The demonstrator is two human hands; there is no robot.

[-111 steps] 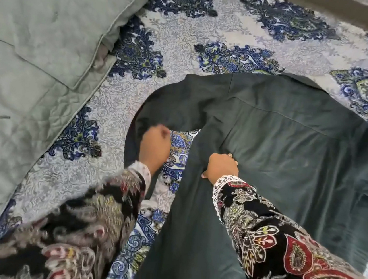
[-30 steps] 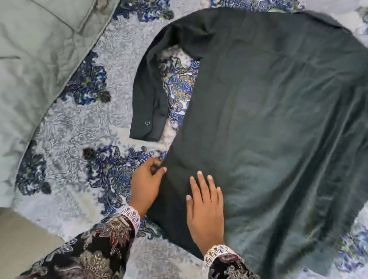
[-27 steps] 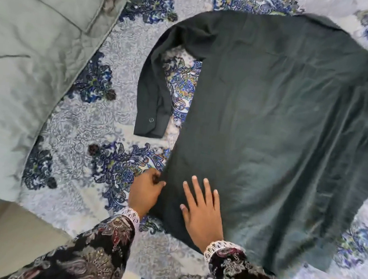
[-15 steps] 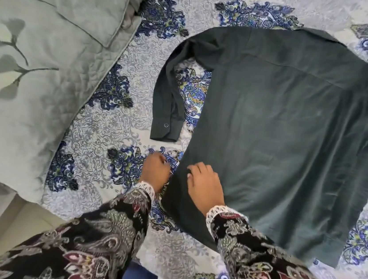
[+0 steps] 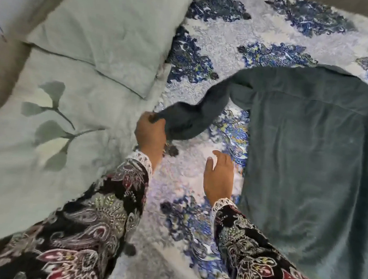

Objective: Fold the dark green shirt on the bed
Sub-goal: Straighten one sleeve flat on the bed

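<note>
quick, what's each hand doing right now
Left hand: grips the cuff end of the shirt sleeve.
Right hand: open, holding nothing, beside the shirt.

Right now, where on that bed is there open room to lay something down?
Bare bedspread shows between the pillows and the dark green shirt, around the right hand. It is crowded where the left hand holds the sleeve.
</note>
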